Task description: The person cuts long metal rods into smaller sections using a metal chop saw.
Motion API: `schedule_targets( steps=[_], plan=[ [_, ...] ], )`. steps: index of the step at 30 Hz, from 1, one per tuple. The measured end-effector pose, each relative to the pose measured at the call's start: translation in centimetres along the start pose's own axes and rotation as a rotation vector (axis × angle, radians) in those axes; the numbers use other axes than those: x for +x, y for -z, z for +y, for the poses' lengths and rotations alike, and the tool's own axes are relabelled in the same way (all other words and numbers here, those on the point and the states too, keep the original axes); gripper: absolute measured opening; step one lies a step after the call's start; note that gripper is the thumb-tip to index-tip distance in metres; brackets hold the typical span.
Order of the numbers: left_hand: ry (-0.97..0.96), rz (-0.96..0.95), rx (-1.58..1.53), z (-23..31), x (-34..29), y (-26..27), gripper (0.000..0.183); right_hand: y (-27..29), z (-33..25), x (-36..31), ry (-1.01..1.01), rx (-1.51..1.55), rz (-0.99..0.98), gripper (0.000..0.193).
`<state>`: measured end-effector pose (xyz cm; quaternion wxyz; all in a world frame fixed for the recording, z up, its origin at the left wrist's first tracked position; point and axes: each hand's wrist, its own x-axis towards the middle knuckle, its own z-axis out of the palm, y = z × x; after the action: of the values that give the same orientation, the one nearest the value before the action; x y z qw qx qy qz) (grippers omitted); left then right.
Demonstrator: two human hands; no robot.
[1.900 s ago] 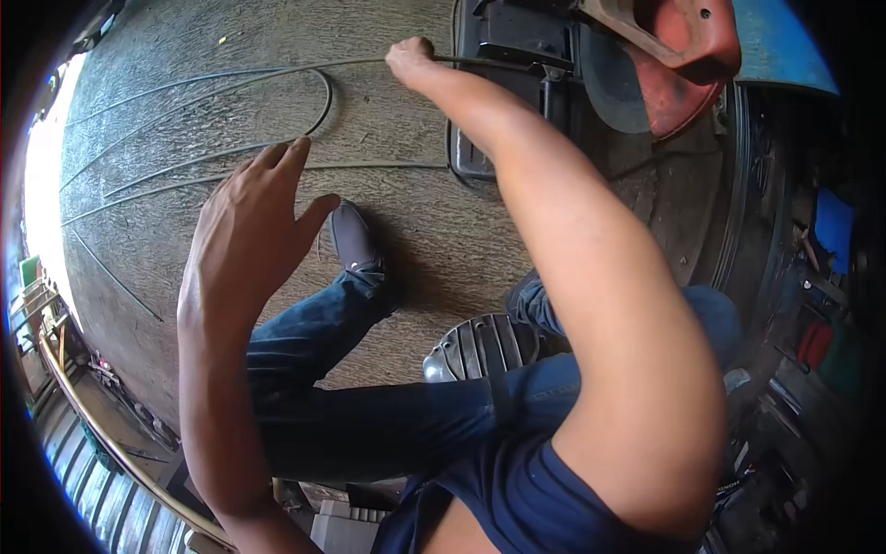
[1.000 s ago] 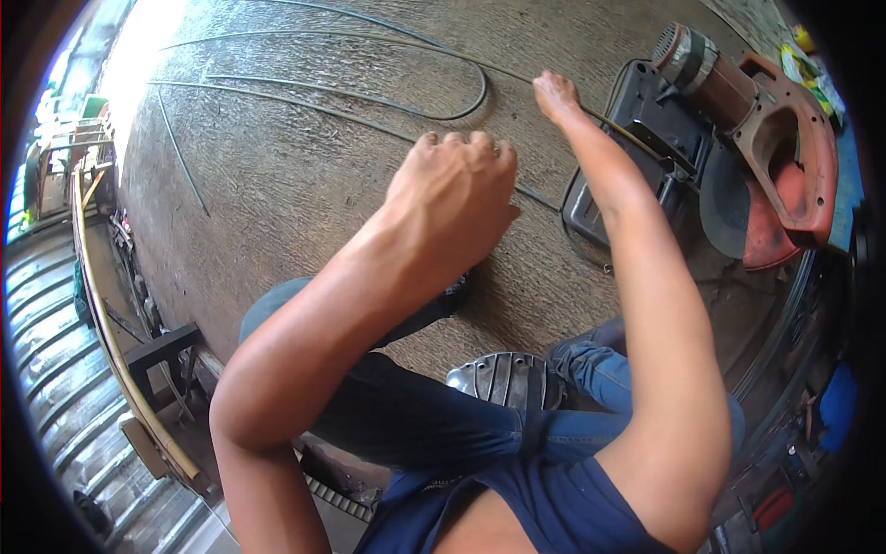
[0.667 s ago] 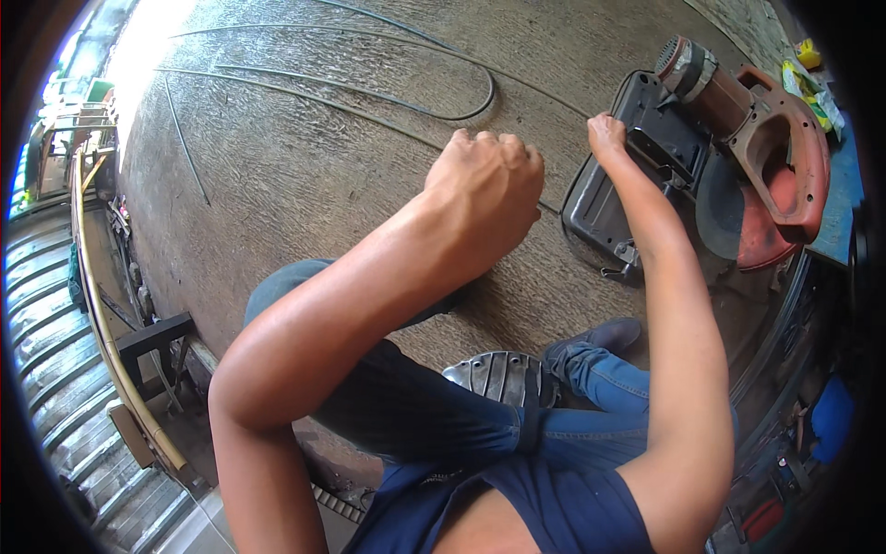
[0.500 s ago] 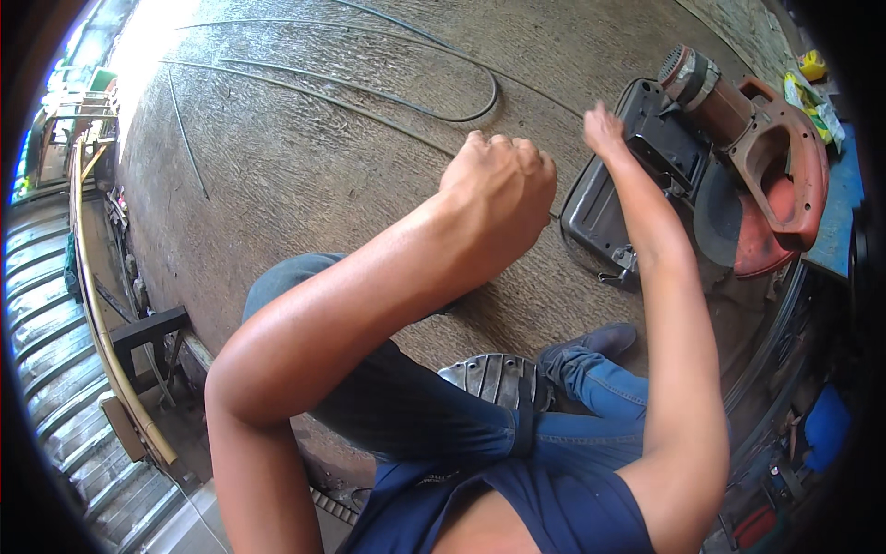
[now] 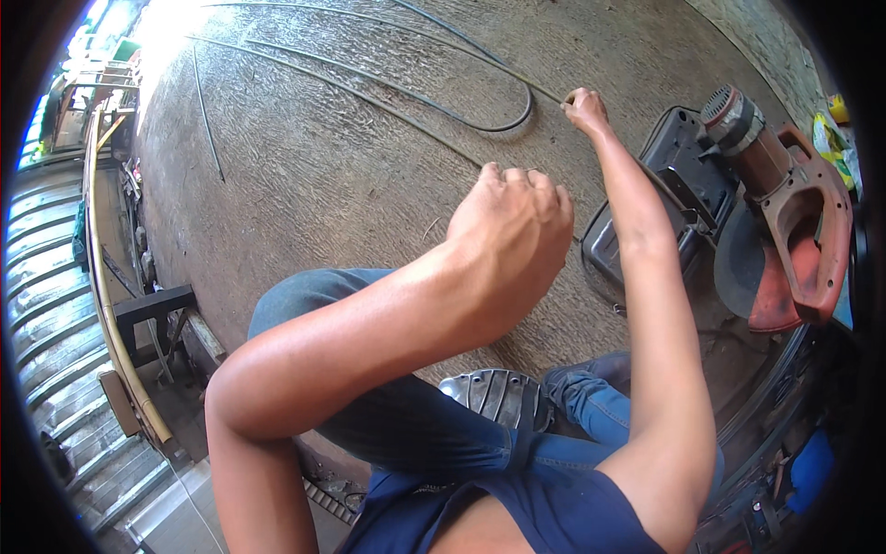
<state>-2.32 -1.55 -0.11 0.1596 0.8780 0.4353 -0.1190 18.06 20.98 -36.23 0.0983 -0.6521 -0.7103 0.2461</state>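
My left hand [image 5: 517, 226] is closed in a fist above my left knee, its back toward me. A long thin rod [image 5: 369, 95] runs from its knuckles toward the far left; the part inside the fist is hidden. Farther out to the right, my right hand [image 5: 586, 111] pinches another thin rod length [image 5: 503, 66], which stretches back to the far left. Whether both lengths belong to one rod I cannot tell. Between them a dark rod bends in a U-shaped loop [image 5: 494, 127] over the floor.
An orange-red cut-off saw [image 5: 812, 222] with a dark metal base [image 5: 660, 175] stands right of my right forearm. A ribbed metal casing [image 5: 494, 392] lies by my legs. A short rod [image 5: 207, 120] is on the floor [image 5: 305, 194] at left, near a bamboo pole [image 5: 101, 258].
My right hand has moved outward and slightly left, away from the saw's base, drawing the rod along. My left hand has shifted slightly right and nearer. The view has turned a little.
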Motion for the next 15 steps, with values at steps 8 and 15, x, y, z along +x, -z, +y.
schedule_targets(
  steps=[8,15],
  plan=[
    [-0.007,-0.018,0.014,0.4,0.1,0.2,0.049,0.1,-1.2,-0.3,0.071,-0.165,0.046,0.021],
    [-0.017,-0.010,-0.024,0.7,0.3,0.0,0.050,1.8,-1.3,1.6,0.007,0.008,-0.205,0.028]
  ],
)
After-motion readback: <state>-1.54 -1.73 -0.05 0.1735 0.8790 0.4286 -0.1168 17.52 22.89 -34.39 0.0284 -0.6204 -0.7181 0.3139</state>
